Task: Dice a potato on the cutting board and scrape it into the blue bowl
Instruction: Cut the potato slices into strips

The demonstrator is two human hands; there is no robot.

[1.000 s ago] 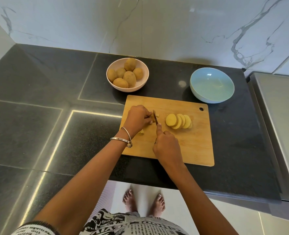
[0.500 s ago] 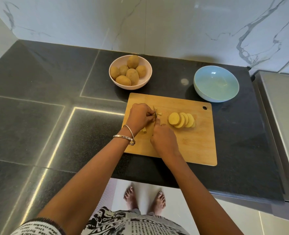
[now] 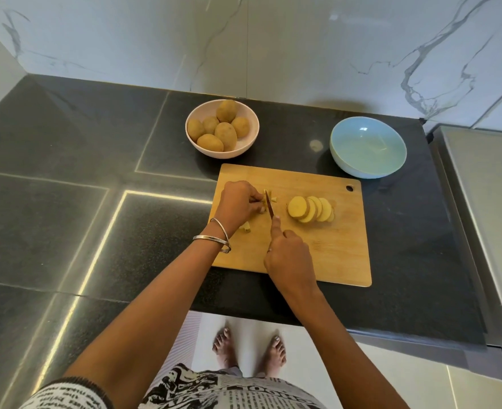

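A wooden cutting board [image 3: 326, 255] lies on the dark counter. My left hand [image 3: 239, 203] pinches small potato strips [image 3: 265, 194] near the board's left side. My right hand [image 3: 288, 255] grips a knife [image 3: 270, 207], its index finger stretched along the blade's back, and the blade stands just right of my left fingers. A fanned row of potato slices [image 3: 310, 209] lies to the right of the knife. A few cut bits [image 3: 246, 228] lie beside my left wrist. The blue bowl [image 3: 367, 147] stands behind the board's right corner, with nothing in it.
A pink bowl [image 3: 249, 116] holding several whole potatoes [image 3: 224, 128] sits behind the board's left corner. A marble wall rises at the back. A steel surface [image 3: 485, 202] borders the counter on the right. The counter's front edge runs just below the board.
My right hand has drawn the knife back toward me slightly after a cut. My left hand keeps its pinch on the potato strips. The slices and bowls have stayed put.
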